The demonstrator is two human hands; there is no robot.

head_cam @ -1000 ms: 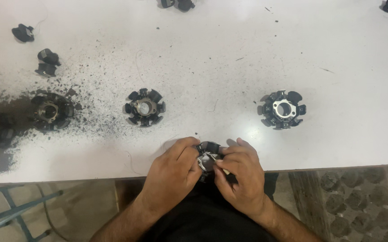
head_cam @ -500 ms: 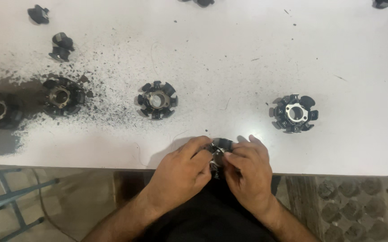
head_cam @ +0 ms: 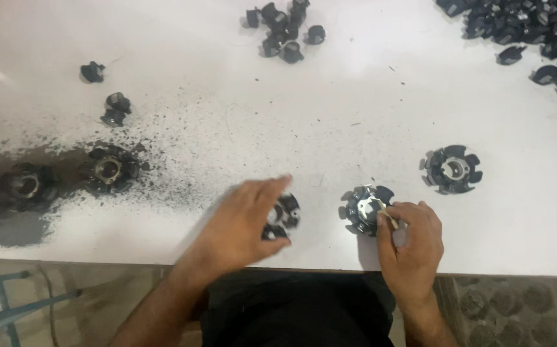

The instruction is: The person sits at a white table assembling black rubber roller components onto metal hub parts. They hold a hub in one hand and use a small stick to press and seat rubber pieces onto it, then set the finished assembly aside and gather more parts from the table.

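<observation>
Black round finned part (head_cam: 364, 209) with a pale metal centre, flat on the white table (head_cam: 330, 109) near its front edge, right hand (head_cam: 411, 247) just beside it, fingertips closed on a small pale piece at the part's right rim. Left hand (head_cam: 243, 222) blurred, fingers spread loosely over a second black finned part (head_cam: 283, 216) lying to the left of the first; whether gripping it or only covering it, cannot tell. Third finned part (head_cam: 452, 169) further right, apart from both hands. Dark powder (head_cam: 162, 160) scattered over the left half of the table, two more round parts (head_cam: 108, 170) sitting in it near the left edge. Small black pieces (head_cam: 281, 29) clustered at the far middle, a larger heap of black pieces (head_cam: 529, 32) at the far right corner.
</observation>
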